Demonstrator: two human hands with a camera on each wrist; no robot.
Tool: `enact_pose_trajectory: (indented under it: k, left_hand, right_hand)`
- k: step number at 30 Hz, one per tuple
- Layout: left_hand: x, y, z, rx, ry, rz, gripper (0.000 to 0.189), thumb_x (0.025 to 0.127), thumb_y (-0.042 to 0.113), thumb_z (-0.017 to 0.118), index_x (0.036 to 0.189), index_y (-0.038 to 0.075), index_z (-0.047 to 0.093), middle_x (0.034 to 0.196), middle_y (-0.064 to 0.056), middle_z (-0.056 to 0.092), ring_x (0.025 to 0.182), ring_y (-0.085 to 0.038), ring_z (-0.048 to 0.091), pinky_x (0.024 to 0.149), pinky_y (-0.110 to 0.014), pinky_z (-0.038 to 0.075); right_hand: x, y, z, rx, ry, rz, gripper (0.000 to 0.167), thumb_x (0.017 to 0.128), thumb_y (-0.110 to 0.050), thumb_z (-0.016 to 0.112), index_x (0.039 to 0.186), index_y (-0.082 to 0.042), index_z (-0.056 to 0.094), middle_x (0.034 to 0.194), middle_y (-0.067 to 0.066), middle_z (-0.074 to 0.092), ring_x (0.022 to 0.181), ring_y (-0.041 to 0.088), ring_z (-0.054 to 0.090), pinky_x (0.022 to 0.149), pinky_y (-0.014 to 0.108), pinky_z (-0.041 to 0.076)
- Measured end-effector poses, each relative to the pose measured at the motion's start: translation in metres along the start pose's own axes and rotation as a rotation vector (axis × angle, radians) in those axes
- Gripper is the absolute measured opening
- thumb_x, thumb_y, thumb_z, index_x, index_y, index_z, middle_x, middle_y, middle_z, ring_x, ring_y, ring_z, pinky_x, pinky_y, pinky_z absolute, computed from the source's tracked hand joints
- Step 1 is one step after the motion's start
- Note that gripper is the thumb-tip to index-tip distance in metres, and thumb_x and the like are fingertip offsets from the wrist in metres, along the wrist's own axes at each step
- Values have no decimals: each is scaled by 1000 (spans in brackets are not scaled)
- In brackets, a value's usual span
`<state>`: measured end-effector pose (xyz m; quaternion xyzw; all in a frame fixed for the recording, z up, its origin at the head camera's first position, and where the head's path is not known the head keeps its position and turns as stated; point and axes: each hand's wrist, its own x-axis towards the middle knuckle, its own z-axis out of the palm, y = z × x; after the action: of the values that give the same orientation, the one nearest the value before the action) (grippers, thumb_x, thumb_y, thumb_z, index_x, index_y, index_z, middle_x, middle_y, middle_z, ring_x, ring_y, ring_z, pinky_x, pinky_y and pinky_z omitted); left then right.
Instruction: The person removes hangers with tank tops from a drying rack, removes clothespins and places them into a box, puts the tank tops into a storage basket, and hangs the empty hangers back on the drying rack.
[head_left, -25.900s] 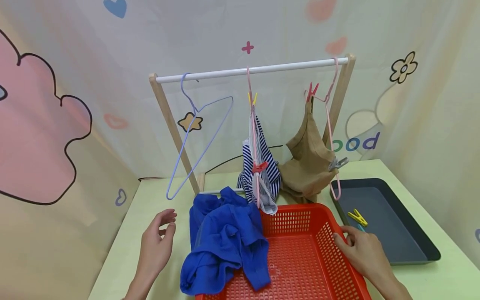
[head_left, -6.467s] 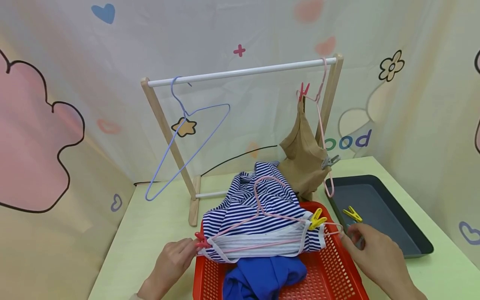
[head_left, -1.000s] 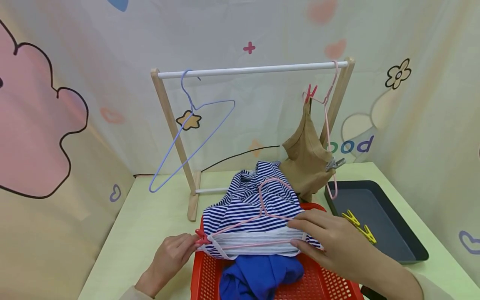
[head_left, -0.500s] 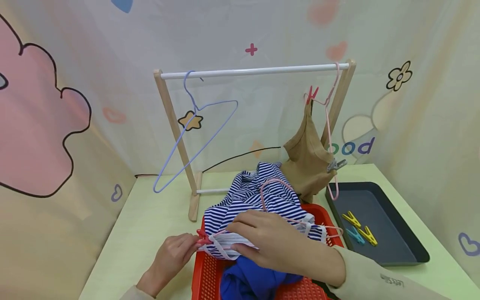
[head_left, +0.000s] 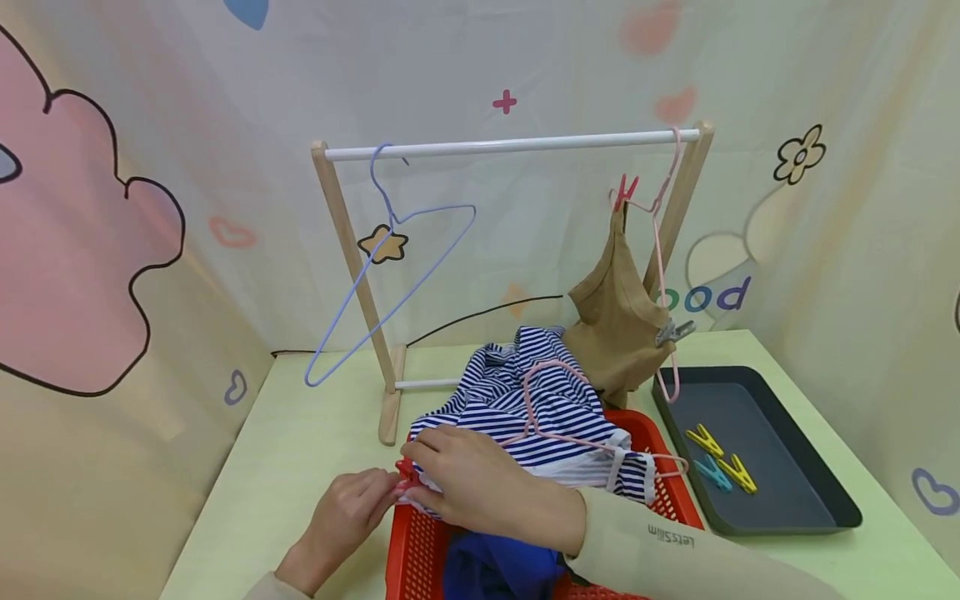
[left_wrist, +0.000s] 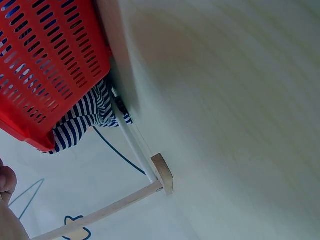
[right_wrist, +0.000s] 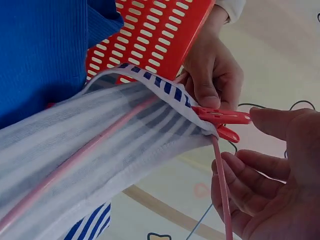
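In the head view my left hand (head_left: 348, 508) pinches the left end of a pink hanger (head_left: 530, 400), close to a red clothespin (head_left: 406, 473). The clothespin (right_wrist: 222, 116) clips the white-edged, navy-striped garment (right_wrist: 175, 95) to the hanger wire. My right hand (head_left: 487, 483) has come across over the garment. In the right wrist view its thumb (right_wrist: 272, 122) meets the tip of the clothespin's handle, and its other fingers lie loosely bent below, near the pink wire. The garment's right corner carries no clip. Blue cloth (head_left: 498, 567) lies under it in the red basket (head_left: 411, 554).
A wooden rack with a white rod (head_left: 525, 145) stands behind, holding a blue hanger (head_left: 390, 283) and brown clothing (head_left: 615, 317) on another pink hanger. On the right, a dark tray (head_left: 802, 467) contains yellow clothespins (head_left: 737, 473) and a blue one (head_left: 711, 472).
The striped garment came off the rod onto the basket. Its yellow clothespin left the right corner, and a second yellow one now lies in the tray. My right hand swept left to the red clothespin.
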<state>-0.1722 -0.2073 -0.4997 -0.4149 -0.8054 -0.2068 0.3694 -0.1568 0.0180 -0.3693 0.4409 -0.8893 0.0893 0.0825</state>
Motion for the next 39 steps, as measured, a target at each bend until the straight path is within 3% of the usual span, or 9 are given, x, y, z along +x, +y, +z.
enact_pose_trajectory:
  k: [6,13,19,28,33,39]
  left_hand:
    - [1,1,1,7,39,29,33,105,31,45,90,8,62,64,7,56,55,-1,44,54,-10,44]
    - [2,1,0,12,18,17,32,105,31,44,92,8,63,64,7,56,55,-2,45,55,-10,45]
    - [2,1,1,14,34,29,32,105,30,45,89,9,63,64,8,54,55,-1,43,54,-8,41]
    - [-1,2,-1,0,-22,-44,34,105,35,43,87,13,62,62,9,53,56,2,40,54,-6,39]
    - [-2,2,0,-12,-23,-48,33,104,35,44,88,13,62,62,9,54,55,1,41,54,-6,39]
    - [-2,0,1,-4,-2,-27,31,103,34,47,93,12,65,63,8,56,55,-1,43,55,-8,42]
  right_hand:
    - [10,-3,2,40,-21,20,39,90,-39,69,122,-17,68,111,-2,70,97,10,65,86,22,55]
    - [16,-6,4,55,-66,39,34,91,-37,68,120,-19,69,110,-4,71,96,8,65,86,20,54]
    - [17,-5,8,49,-64,1,28,92,-33,68,116,-19,70,105,-4,71,92,7,64,85,18,53]
    - [17,-3,9,17,-49,-41,26,94,-31,65,117,-22,70,107,-6,72,98,7,65,93,21,51]
    - [17,-3,8,41,-22,-43,24,94,-28,65,115,-21,71,107,-6,73,99,7,65,95,22,51]
    - [17,-3,1,56,79,-83,20,92,-27,68,109,-18,73,101,-5,73,93,7,65,91,18,51]
